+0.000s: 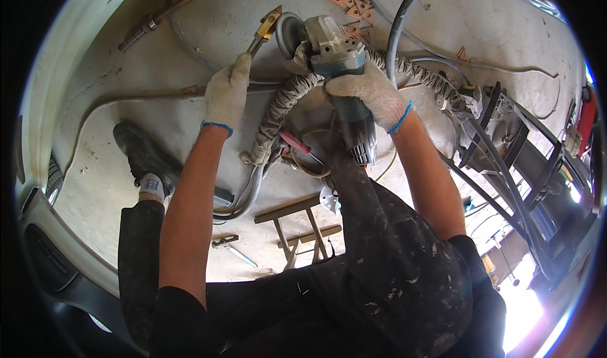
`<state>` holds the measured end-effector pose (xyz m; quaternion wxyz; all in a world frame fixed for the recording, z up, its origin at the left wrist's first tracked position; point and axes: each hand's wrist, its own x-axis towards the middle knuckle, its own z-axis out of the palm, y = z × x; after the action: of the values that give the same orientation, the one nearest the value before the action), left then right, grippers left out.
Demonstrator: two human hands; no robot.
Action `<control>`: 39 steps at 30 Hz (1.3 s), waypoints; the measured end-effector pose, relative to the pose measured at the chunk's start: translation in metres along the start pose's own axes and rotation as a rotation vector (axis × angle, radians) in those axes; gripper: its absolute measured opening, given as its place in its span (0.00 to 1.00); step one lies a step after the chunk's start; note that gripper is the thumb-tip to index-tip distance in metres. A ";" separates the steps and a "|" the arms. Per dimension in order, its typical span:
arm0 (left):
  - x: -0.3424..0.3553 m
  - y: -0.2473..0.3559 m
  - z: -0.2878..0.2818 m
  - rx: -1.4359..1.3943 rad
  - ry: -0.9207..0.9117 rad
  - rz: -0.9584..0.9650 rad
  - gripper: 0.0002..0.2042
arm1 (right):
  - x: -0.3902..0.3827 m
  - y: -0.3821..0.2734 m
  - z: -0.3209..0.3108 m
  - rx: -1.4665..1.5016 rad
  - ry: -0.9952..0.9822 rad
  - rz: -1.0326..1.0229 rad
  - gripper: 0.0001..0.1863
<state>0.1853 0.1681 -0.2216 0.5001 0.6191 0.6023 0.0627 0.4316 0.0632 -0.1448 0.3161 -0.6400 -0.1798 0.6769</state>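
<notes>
head view: i see the left hand (226, 93) (gloved) with fingers closed on a gold-tipped rod (269, 24) near a disc (290, 32); right hand (374, 93), fingers wrapped round the grinder (341, 59).

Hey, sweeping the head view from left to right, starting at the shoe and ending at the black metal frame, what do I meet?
Shoe, left hand, gold-tipped tool, grinder disc, right hand, black metal frame.
</notes>
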 end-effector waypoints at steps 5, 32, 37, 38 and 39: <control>-0.002 -0.006 0.002 0.008 -0.034 0.037 0.31 | 0.012 -0.020 0.001 0.006 -0.006 -0.110 0.19; -0.055 0.026 -0.029 -0.125 -0.039 0.063 0.26 | -0.036 -0.021 -0.042 0.156 -0.264 -0.061 0.23; -0.057 0.024 -0.032 -0.147 -0.056 0.083 0.25 | -0.026 -0.013 -0.046 0.263 -0.440 -0.092 0.26; -0.059 0.025 -0.033 -0.147 -0.060 0.079 0.25 | -0.024 -0.013 -0.047 0.270 -0.454 -0.082 0.26; -0.060 0.027 -0.034 -0.147 -0.065 0.074 0.25 | -0.022 -0.012 -0.047 0.278 -0.469 -0.073 0.26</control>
<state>0.1643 0.1440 -0.1544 0.5606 0.6045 0.5561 0.1051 0.4796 0.0494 -0.1259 0.3748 -0.4095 -0.1762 0.8129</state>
